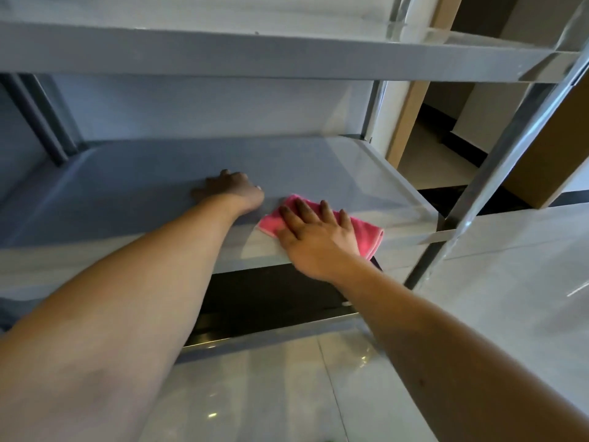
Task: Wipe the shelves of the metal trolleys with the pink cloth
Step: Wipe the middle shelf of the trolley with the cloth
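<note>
The pink cloth (pixel 366 232) lies folded near the front right of the trolley's middle shelf (pixel 318 167), a flat grey metal tray. My right hand (pixel 314 232) presses flat on the cloth with fingers straight and spread. My left hand (pixel 231 189) rests on the same shelf just left of the cloth, its fingers curved down against the metal. The top shelf (pixel 255 52) hangs over both hands. A lower shelf edge (pixel 271 336) shows beneath my arms.
A slanted metal upright (pixel 497 167) of the trolley frame stands at the right. Behind it are a cardboard box (pixel 548 148) and a white wall column (pixel 392 100). Glossy light floor tiles (pixel 510 298) spread to the right and below.
</note>
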`<state>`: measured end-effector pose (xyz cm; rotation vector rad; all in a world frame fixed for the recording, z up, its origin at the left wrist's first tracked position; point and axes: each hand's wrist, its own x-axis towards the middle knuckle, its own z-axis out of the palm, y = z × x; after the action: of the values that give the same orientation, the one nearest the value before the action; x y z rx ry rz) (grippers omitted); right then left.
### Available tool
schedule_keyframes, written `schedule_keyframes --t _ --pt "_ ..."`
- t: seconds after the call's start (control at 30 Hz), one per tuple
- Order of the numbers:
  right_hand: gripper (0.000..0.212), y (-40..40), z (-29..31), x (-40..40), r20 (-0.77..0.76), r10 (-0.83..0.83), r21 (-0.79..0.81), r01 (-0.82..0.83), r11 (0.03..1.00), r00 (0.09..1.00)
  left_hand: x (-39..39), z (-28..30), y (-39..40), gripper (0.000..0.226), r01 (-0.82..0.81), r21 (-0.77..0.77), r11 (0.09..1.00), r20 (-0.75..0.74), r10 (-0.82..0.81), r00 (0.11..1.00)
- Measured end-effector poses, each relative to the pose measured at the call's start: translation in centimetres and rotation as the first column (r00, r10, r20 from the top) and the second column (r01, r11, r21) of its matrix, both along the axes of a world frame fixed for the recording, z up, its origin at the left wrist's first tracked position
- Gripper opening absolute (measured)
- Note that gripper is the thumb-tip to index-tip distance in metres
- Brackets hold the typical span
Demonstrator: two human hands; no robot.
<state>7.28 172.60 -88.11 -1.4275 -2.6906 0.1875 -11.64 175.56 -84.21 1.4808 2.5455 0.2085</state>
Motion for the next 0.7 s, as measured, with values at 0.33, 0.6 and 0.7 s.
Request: schedule_keyframes --t 0.33,0.6,0.7 --pt "0.061 -7.6 -0.3 -8.3 -0.087 0.218 0.057 -0.213 0.975 0.972 -2.6 0.1 -4.8 0.046 -0.079 0.361 0.929 0.081 0.053 0.995" --pt "0.065 0.1 0.7 -7.5 0.086 0.224 -0.072 -0.218 0.973 0.971 -6.6 -1.6 -9.1 0.048 -0.027 0.439 0.898 -0.016 0.038 0.999" --pt "0.068 3.5 0.7 -7.5 0.110 0.173 -0.085 -0.164 0.983 0.979 -7.2 -1.5 -9.8 0.055 0.037 0.366 0.930 -0.096 -0.002 0.995"
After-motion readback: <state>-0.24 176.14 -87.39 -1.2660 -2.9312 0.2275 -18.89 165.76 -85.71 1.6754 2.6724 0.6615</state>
